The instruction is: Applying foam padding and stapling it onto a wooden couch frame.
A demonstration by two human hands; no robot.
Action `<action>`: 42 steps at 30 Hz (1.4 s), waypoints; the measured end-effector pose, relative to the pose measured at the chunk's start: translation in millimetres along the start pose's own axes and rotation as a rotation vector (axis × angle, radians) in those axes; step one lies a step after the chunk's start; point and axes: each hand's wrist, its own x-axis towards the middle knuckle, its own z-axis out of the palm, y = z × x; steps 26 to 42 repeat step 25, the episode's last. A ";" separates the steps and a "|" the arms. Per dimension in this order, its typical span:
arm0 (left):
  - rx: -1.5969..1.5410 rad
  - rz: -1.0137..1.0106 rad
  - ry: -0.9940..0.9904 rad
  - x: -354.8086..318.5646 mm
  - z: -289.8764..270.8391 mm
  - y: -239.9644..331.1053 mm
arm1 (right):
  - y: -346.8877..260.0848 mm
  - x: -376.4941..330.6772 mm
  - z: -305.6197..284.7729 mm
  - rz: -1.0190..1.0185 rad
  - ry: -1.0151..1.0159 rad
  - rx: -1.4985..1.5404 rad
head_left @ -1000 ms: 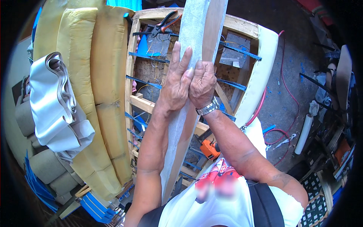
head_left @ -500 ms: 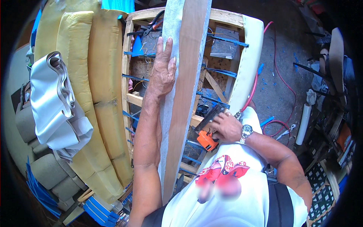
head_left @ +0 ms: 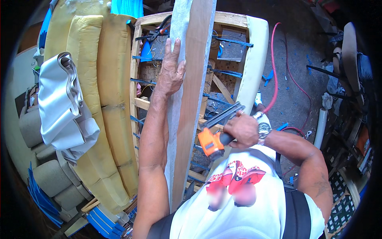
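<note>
My left hand (head_left: 171, 75) lies on a long wooden board (head_left: 195, 67), its fingers stretched out and pressing on the pale fabric strip (head_left: 180, 24) along the board's left side. The board spans a wooden furniture frame (head_left: 234, 18) laced with blue webbing straps (head_left: 229, 73). My right hand (head_left: 243, 129), with a watch on its wrist, is closed round the grip of an orange and black staple gun (head_left: 209, 141). The tool is held tilted, just right of the board and apart from it. My palm hides part of its handle.
Yellow foam pads (head_left: 115, 79) lie left of the frame, with folded white vinyl (head_left: 57, 103) on them. Pliers (head_left: 157, 34) rest at the frame's far left corner. A cream padded side (head_left: 254, 51) borders the frame. A red air hose (head_left: 274, 71) loops over the floor.
My right hand has raised the staple gun and turned it, and the tool now shows more fully, slightly left. My left hand stays flat on the board. The view has shifted a little.
</note>
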 end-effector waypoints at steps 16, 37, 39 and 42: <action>-0.020 -0.023 -0.021 -0.7 -2.1 10.7 | 52.7 55.2 -69.7 0.199 0.658 0.949; -0.016 -0.034 -0.014 -0.2 -0.4 11.1 | 57.8 68.0 -66.5 0.327 0.585 0.899; -0.016 -0.034 -0.014 -0.2 -0.4 11.1 | 57.8 68.0 -66.5 0.327 0.585 0.899; -0.016 -0.034 -0.014 -0.2 -0.4 11.1 | 57.8 68.0 -66.5 0.327 0.585 0.899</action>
